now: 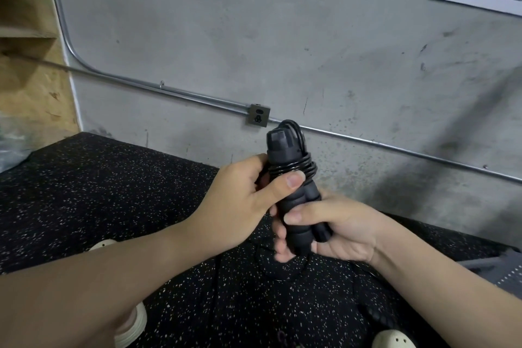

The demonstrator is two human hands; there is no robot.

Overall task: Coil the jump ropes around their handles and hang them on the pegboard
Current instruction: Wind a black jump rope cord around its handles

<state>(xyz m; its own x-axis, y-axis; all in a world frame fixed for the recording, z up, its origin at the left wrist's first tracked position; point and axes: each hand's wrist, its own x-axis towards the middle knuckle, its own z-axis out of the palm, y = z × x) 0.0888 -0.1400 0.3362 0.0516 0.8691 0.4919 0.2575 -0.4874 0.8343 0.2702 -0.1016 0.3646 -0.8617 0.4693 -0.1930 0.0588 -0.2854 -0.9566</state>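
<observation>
We held the jump rope handles (293, 200) upright between us: our right hand (336, 229) gripped their lower end, our left hand (248, 200) pinched the rope coils (296, 168) near the top, loose rope trailing down to the floor (113, 192)

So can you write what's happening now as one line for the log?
step: coiling | left hand: pins rope coils | right hand: grips handles | loose rope: on floor | hung: not yet
</observation>
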